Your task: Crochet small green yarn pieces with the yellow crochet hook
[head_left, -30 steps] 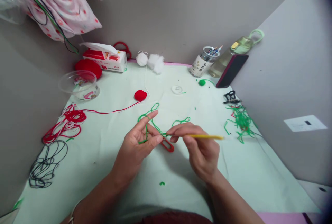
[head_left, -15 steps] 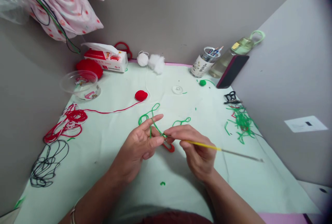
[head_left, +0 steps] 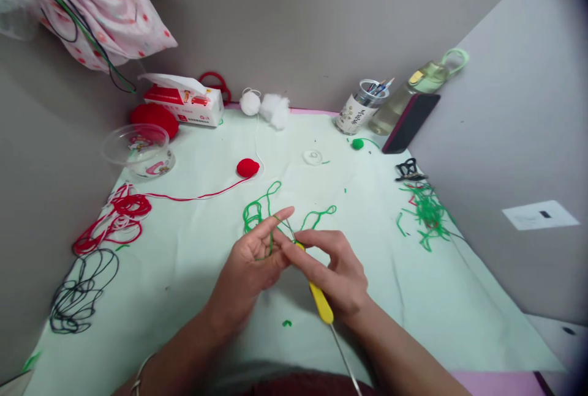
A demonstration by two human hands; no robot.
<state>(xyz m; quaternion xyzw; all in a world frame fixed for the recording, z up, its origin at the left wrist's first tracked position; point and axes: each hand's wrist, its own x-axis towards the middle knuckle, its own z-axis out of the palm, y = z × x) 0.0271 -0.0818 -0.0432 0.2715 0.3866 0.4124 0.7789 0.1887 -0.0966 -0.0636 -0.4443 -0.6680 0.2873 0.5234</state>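
Green yarn runs in loops over the table and up around the raised index finger of my left hand. That hand's thumb and other fingers pinch the yarn near the hook tip. My right hand grips a crochet hook with a yellow handle and metal shafts at both ends. One end of the hook meets the green yarn between my hands; the other points down toward me. Whatever small stitches lie at the fingertips are mostly hidden. Another length of green yarn trails behind my right hand.
A red ball with a red strand lies beyond my hands. Red and white yarn and black cord lie at left. Green scraps, a phone, a bottle and a pen cup are at right. A tissue box stands behind.
The crochet hook has swung from pointing right to pointing down toward me, its yellow handle now broadside. My right fingers have shifted along it. The orange-red loop between my hands is no longer visible.
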